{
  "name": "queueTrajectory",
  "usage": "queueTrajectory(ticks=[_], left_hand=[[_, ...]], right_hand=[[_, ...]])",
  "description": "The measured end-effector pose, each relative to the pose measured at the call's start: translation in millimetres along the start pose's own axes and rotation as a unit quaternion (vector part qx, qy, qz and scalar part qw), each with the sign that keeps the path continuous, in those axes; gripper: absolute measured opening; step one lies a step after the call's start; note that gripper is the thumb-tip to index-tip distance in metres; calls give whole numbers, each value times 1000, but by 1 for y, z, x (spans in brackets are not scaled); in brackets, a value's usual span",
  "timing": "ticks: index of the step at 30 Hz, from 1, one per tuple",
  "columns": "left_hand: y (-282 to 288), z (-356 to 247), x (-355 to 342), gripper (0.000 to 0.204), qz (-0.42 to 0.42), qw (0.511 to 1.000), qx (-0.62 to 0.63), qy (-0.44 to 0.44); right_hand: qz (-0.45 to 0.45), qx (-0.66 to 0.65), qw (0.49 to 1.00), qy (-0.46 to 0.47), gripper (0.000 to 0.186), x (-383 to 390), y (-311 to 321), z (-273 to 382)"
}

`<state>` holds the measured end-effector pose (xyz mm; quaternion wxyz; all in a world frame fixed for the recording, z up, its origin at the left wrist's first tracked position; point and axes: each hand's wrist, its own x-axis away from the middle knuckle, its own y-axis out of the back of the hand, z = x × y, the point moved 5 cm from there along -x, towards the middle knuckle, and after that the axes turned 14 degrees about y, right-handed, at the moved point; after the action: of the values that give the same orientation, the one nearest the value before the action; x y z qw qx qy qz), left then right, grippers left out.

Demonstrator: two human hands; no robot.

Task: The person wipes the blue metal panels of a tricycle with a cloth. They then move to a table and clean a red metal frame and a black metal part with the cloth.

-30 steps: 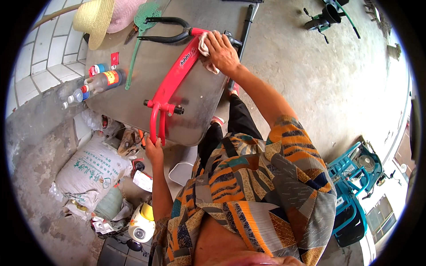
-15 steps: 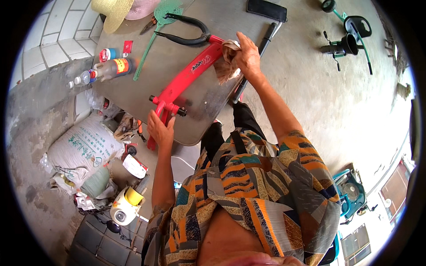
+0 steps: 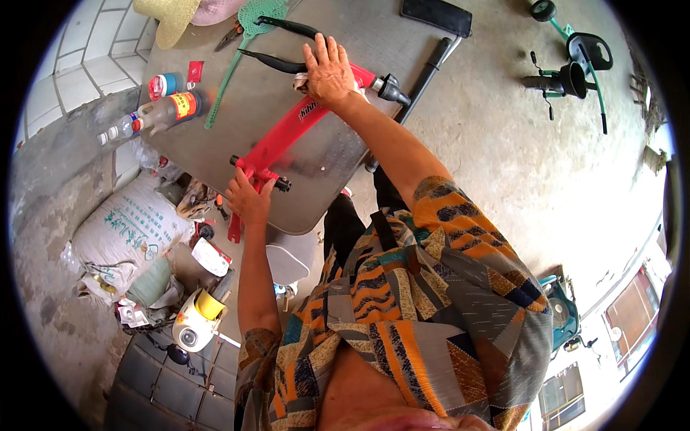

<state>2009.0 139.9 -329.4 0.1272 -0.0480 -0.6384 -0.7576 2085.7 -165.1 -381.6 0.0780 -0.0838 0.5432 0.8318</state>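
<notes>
A red bike frame [image 3: 272, 142] lies slantwise across the grey table [image 3: 215, 161], with a black fork [image 3: 277, 62] at its far end. My left hand [image 3: 249, 201] is closed around its near end, beside a short cross tube with black ends. Over the far end of the red tube lies my right hand [image 3: 330, 75], fingers bent over it and pressing a crumpled cloth [image 3: 300, 82] to it. Most of the cloth is hidden under that hand. A black cone-shaped part [image 3: 392, 89] sticks out to the right of the frame's far end.
A green fly swatter [image 3: 228, 90], pliers [image 3: 228, 36], a straw hat [image 3: 167, 18] and bottles [image 3: 169, 111] lie to the left. A black tube [image 3: 417, 97] rests along the table's right edge. A sack [image 3: 126, 230] leans at the lower left; a small trike [image 3: 568, 75] stands on the floor.
My right hand has moved left with the cloth, onto the tube near the fork. The frame has turned slightly, baring the black cone-shaped part. My left hand keeps its hold, shifted slightly left.
</notes>
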Motion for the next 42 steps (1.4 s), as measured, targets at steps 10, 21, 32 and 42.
queueTrajectory(ticks=[10,21,32,42], left_hand=[[13,-8,0,92,45,998,16,37],[10,-5,-1,89,29,999,9,17],[7,-2,-2,88,36,999,3,27],[6,2,3,84,19,998,52,0]], right_hand=[[57,19,996,71,69,85,49,-4],[-93,-431,848,-293,23,185,15,-30],[-48,-75,980,-179,40,162,-1,40],[283,-456,843,47,26,274,-69,244]])
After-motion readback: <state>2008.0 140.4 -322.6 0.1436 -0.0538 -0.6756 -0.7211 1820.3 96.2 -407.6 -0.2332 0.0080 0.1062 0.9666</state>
